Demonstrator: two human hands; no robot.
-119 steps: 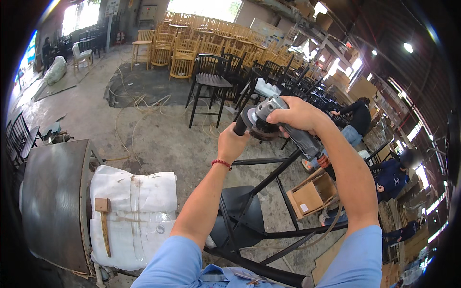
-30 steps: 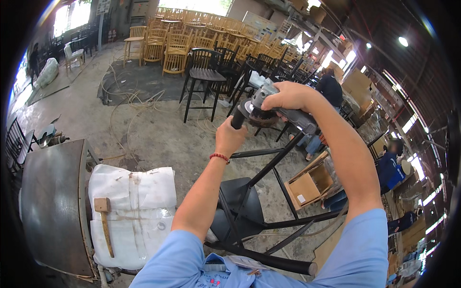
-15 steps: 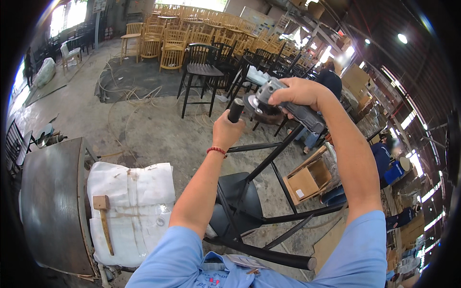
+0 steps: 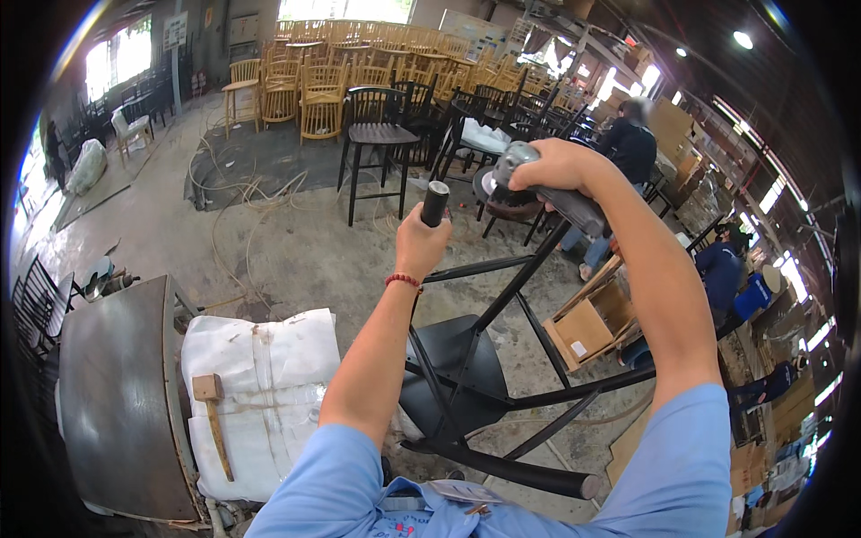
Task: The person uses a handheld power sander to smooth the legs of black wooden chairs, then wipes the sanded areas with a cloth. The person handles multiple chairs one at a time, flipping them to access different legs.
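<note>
A black wooden high chair [image 4: 456, 366] is tipped over in front of me, its legs pointing up and outward. My left hand [image 4: 421, 244] is wrapped round one black leg [image 4: 435, 204] just below its bare, pale end. In my right hand [image 4: 563, 167] is a grey angle grinder [image 4: 574, 212], gripped by its body with the fingers over the gear head. Its round disc [image 4: 485, 186] is to the right of the leg end, apart from it. Another leg [image 4: 529, 468] reaches toward me at the lower right, its end also bare.
On the left, a wooden mallet [image 4: 213, 421] lies on a white padded cover [image 4: 269, 359] beside a dark metal cabinet [image 4: 121, 394]. Black chairs [image 4: 381, 134] and stacked light-wood chairs [image 4: 318, 99] stand ahead. A cardboard box [image 4: 587, 334] and several people [image 4: 630, 143] are at right; hoses cross the floor.
The grinder has drawn a little to the right, widening the gap between its disc and the leg end. The view has shifted slightly. My left hand keeps its hold.
</note>
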